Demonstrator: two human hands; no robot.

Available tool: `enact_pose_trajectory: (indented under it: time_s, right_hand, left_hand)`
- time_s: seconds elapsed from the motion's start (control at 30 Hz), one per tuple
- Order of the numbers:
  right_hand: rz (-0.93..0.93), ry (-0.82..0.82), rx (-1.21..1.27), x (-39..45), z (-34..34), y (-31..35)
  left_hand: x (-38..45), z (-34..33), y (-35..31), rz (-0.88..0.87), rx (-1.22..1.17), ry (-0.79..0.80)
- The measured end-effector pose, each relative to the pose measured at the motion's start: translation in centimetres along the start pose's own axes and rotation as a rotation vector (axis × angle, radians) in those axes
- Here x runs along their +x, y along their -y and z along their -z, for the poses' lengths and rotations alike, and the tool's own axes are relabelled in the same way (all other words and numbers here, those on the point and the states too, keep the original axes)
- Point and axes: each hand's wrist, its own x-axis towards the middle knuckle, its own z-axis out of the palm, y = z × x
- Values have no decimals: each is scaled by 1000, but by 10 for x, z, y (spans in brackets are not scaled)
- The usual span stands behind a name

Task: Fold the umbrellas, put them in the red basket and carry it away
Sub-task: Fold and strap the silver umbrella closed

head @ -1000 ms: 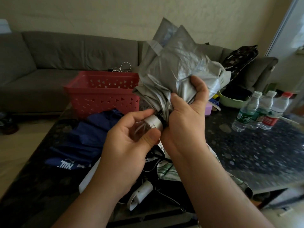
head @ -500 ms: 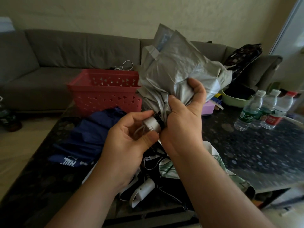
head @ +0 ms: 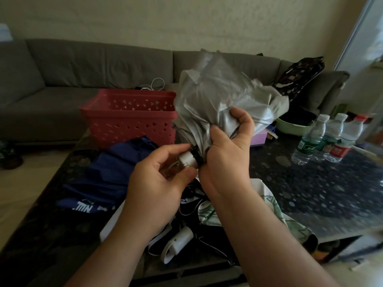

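I hold a silver-grey umbrella above the table, its crumpled canopy pointing up and away. My left hand grips its white handle. My right hand holds the gathered canopy just above the handle, thumb pressed into the fabric. The red basket stands behind, at the table's far edge. A dark blue umbrella lies on the table to the left. A white and green umbrella with a white handle lies under my forearms.
The dark speckled table carries three water bottles, a green bowl and a purple box at the right. A grey sofa runs along the wall behind, with a dark patterned bag on its right end.
The umbrella has tilted slightly rightward. My right thumb has slid down and pressed deeper into the canopy folds, and my left fingers have loosened a little on the handle.
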Motion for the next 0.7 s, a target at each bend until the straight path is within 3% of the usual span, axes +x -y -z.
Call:
enact_pose_trajectory:
  time_s: [0.07,0.23,0.5,0.63,0.7]
  right_hand:
    - [36,15,-31,-1,-1,0]
    - [11,5,-128,-21,-1,-13]
    - [-100,36,8,-32,5,-17]
    - [-89,97,-15,-19,18,-12]
    - [-62,49,-55,-11,23,-8]
  left_hand:
    - [0,-2,1,53,-51,29]
    - [8,-1,-5,343,-559,100]
    - [6,3,3,185,-163,-138]
    - [2,14,-2,64,75,-170]
    - [2,16,-1,46,103,-172]
